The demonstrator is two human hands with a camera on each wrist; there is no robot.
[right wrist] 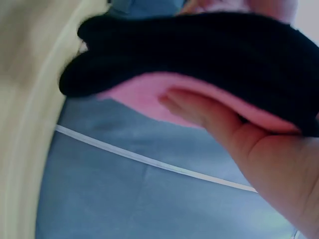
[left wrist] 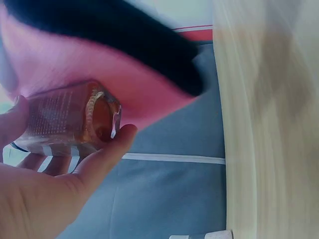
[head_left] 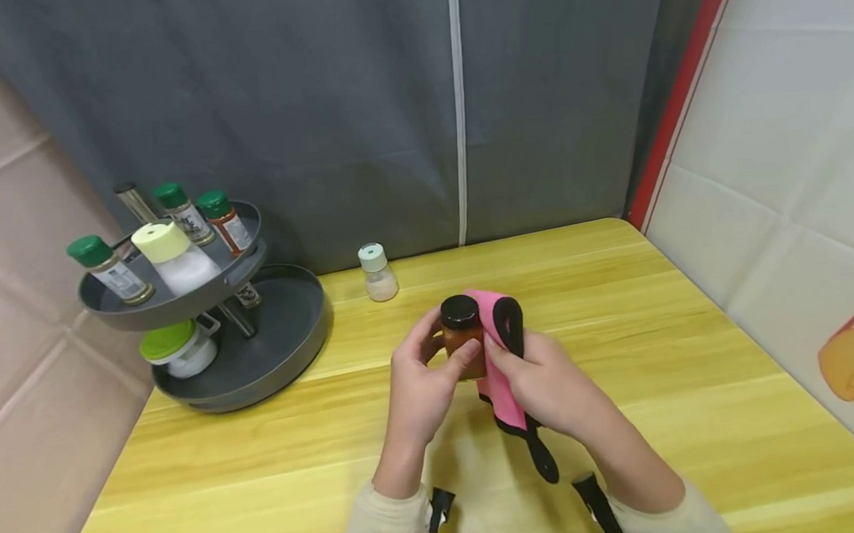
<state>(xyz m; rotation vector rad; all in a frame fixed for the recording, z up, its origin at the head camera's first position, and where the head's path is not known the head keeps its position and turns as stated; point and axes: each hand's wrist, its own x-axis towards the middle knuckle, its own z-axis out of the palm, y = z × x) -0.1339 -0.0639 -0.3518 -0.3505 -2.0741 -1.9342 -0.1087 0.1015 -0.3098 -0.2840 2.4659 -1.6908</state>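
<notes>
Above the wooden tabletop my left hand (head_left: 423, 382) grips a small glass jar (head_left: 463, 340) with a black lid and reddish-brown contents. The left wrist view shows the jar's base and printed side (left wrist: 57, 117), with fingers and thumb around it. My right hand (head_left: 546, 376) pinches a folded pink cloth (head_left: 500, 386) with black edging and a black loop. The cloth lies against the jar's right side. In the right wrist view the thumb (right wrist: 199, 107) presses on the pink cloth (right wrist: 144, 94); the fingers behind it are mostly hidden.
A two-tier dark grey turntable rack (head_left: 309, 343) stands at the left with several seasoning bottles and a green-lidded white container (head_left: 187, 352). Near the back edge stands a shaker (head_left: 379, 272) with a pale lid. A grey curtain (head_left: 363, 118) hangs behind the wooden table (head_left: 264, 472).
</notes>
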